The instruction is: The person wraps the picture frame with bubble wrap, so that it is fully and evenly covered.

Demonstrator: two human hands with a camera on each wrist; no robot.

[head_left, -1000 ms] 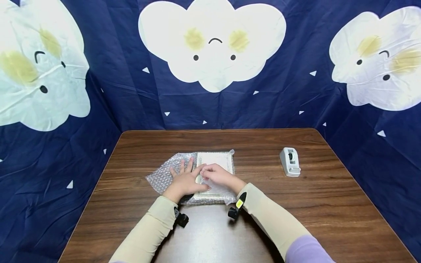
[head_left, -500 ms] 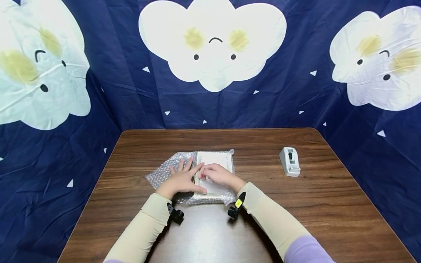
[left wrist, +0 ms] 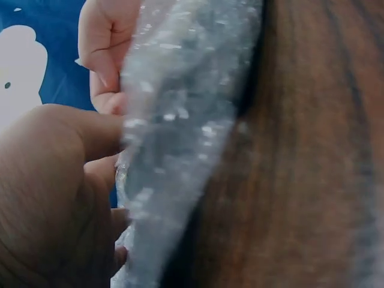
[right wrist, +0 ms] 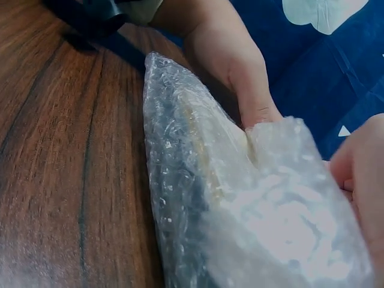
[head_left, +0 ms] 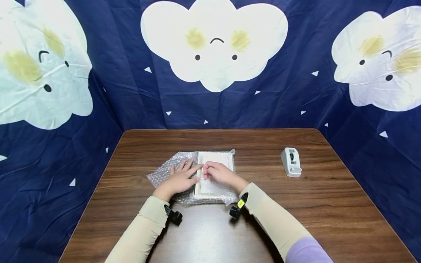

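Note:
A flat, pale picture frame (head_left: 215, 187) lies in the middle of the table, partly wrapped in clear bubble wrap (head_left: 162, 176). The wrap spreads out to the left of the frame and a flap (right wrist: 288, 222) of it folds over from the right. My left hand (head_left: 179, 181) rests with fingers spread on the left part of the wrap, index finger and thumb reaching the frame's left edge. Over the frame, my right hand (head_left: 221, 173) has curled fingers and pinches the flap's edge. In the left wrist view, the bubble wrap (left wrist: 180, 126) hides most of the frame.
A white tape dispenser (head_left: 291, 163) stands at the right on the brown wooden table (head_left: 329, 204). Behind and at both sides hangs a dark blue cloth (head_left: 131, 98) printed with white clouds. Each wrist carries a small black camera (head_left: 235, 212).
My left hand has slid a little to the left, and its thumb has moved up and away from the frame's lower part. The right hand stays nearly in place, its fingers more curled.

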